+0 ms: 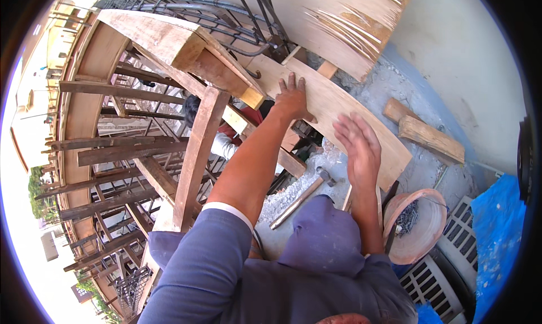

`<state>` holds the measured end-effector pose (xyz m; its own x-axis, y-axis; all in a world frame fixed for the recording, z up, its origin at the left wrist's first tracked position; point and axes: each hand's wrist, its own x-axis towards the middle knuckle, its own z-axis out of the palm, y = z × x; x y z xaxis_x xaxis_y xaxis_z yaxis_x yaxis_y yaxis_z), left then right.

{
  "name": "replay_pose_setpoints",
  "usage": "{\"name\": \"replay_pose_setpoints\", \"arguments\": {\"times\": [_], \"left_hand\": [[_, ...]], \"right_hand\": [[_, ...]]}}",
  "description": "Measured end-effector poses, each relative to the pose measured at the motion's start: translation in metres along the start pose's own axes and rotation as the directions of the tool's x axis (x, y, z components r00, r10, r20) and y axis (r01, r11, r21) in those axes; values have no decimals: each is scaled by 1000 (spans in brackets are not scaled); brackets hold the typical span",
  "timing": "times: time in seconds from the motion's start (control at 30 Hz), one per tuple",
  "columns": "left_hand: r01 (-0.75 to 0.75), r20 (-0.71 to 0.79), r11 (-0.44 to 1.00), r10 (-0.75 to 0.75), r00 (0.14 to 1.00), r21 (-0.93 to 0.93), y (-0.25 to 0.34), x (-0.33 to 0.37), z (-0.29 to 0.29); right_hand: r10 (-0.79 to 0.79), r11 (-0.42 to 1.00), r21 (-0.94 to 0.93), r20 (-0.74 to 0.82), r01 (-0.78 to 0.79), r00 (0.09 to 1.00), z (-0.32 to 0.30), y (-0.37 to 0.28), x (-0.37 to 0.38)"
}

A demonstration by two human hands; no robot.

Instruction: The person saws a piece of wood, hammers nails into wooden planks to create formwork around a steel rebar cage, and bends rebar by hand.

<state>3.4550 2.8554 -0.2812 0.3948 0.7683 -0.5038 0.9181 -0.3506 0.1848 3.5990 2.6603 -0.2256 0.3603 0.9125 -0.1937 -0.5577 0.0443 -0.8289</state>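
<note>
A long plywood board (333, 101) runs slantwise in front of me, from the rebar cage down to the right. My left hand (292, 101) lies flat on its near edge with the fingers spread. Over the board's right part is my right hand (358, 140), fingers stretched out, slightly blurred and holding nothing; whether it touches the wood I cannot tell. Below, on the dusty concrete near my knee, rests a hammer (299, 202) with a wooden handle. To the right stands a round tub (398, 250) with nails (407, 217) inside.
At the left, a wooden formwork box (152, 33) and a timber post (197, 154) border a drop with many props. A person (224, 146) is below, partly hidden. Rebar (226, 13), splintered plywood (344, 25), wood blocks (432, 138), plastic crates (432, 284) and blue sheeting (499, 228) surround me.
</note>
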Motion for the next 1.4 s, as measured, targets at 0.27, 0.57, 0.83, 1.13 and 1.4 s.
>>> {"name": "replay_pose_setpoints", "arguments": {"times": [0.27,0.57,0.83,1.13,1.4], "left_hand": [[-22,-5,999,22,1000,41,-6,-2,-2],[16,22,999,-17,1000,28,-2,-5,-6],[46,78,999,-47,996,11,3,-11,-13],[16,82,997,-22,996,72,-1,-6,-10],[-6,73,999,2,997,54,-4,-3,-3]], "right_hand": [[126,964,227,73,-140,989,42,3,104],[372,926,14,146,-378,917,101,57,228],[433,878,166,120,-448,893,108,97,242],[423,898,74,125,-434,897,101,122,239],[410,911,-31,192,-412,892,100,98,220]]}}
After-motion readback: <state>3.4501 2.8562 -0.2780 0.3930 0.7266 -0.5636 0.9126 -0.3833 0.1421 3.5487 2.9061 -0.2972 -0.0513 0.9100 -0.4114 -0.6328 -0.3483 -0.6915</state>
